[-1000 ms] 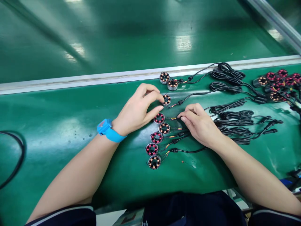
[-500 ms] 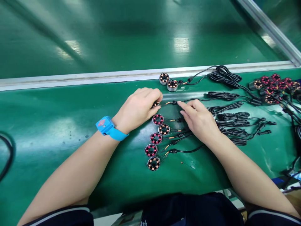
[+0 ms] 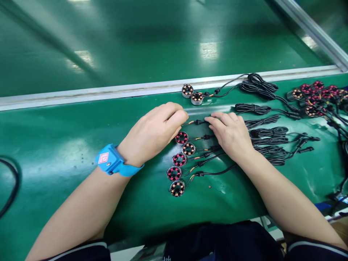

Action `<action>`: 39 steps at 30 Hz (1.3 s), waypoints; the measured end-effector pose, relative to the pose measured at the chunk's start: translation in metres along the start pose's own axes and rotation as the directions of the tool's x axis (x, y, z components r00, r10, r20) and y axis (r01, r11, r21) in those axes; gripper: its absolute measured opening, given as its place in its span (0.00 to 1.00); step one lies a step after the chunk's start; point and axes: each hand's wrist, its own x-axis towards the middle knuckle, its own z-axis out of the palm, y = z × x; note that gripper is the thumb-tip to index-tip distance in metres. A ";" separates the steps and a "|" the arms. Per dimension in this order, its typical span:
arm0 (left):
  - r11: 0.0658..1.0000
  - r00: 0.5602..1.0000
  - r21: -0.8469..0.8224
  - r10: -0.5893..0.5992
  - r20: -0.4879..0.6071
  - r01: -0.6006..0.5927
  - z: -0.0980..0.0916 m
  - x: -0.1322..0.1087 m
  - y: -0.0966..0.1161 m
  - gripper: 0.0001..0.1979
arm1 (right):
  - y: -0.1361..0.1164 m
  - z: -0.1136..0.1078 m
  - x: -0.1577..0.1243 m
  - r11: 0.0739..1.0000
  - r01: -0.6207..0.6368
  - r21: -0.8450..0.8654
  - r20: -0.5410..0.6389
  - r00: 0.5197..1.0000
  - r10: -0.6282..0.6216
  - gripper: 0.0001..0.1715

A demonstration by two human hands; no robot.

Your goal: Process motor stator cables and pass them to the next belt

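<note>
My left hand (image 3: 160, 128) is closed over a motor stator at the top of the near column; the hand hides the stator, and its coloured wires emerge at the fingertips. My right hand (image 3: 231, 134) lies over the black cables with its fingers stretched out. Its fingertips touch the cable just past a small black strain relief (image 3: 198, 122). Below the left hand, several ring-shaped stators lie in a column, among them a red-wound one (image 3: 181, 137) and a copper-wound one (image 3: 177, 189). A blue wrist strap (image 3: 116, 161) circles my left wrist.
Two copper-wound stators (image 3: 197, 98) sit near the pale rail (image 3: 108, 91) at the back. Bundled black cables (image 3: 268, 132) spread to the right. A pile of stators (image 3: 318, 96) lies at the far right. A dark cable loop (image 3: 15, 177) is at the left edge.
My left hand has rolled over, so the stator it held in sight is now hidden. My right hand's fingers have flattened out over the cable and shifted slightly.
</note>
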 end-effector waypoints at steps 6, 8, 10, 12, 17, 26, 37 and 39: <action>0.996 0.999 0.085 0.006 0.052 -0.010 0.003 -0.003 0.003 0.08 | 0.008 -0.009 0.001 0.999 0.023 0.025 -0.042 0.999 -0.022 0.10; 0.996 0.998 0.089 -0.008 0.057 0.003 0.004 -0.004 0.003 0.08 | 0.010 -0.013 0.002 0.998 0.016 0.058 -0.071 0.997 -0.012 0.11; 0.997 0.998 0.078 -0.024 0.062 0.019 0.005 -0.004 0.003 0.09 | 0.012 -0.015 0.003 0.996 0.014 0.091 -0.087 0.996 -0.006 0.11; 0.997 0.997 0.065 -0.036 0.063 0.032 0.005 -0.004 0.003 0.10 | 0.014 -0.016 0.003 0.993 0.008 0.116 -0.097 0.995 0.003 0.11; 0.996 0.997 0.069 -0.051 0.059 0.047 0.007 -0.003 0.003 0.12 | 0.014 -0.020 0.003 0.986 0.020 0.168 -0.112 0.994 -0.001 0.08; 0.991 0.986 0.063 -0.125 0.106 0.119 0.009 0.000 0.007 0.11 | 0.010 -0.019 0.000 0.994 0.038 0.104 -0.159 0.987 -0.021 0.06; 0.938 0.979 -0.316 -0.083 0.188 0.141 0.007 0.001 -0.015 0.09 | 0.015 -0.011 0.002 0.993 0.037 0.114 -0.111 0.994 -0.025 0.09; 0.928 0.974 -0.346 -0.063 0.219 0.137 0.007 0.000 -0.020 0.08 | 0.015 -0.010 0.001 0.993 0.033 0.111 -0.108 0.994 -0.021 0.09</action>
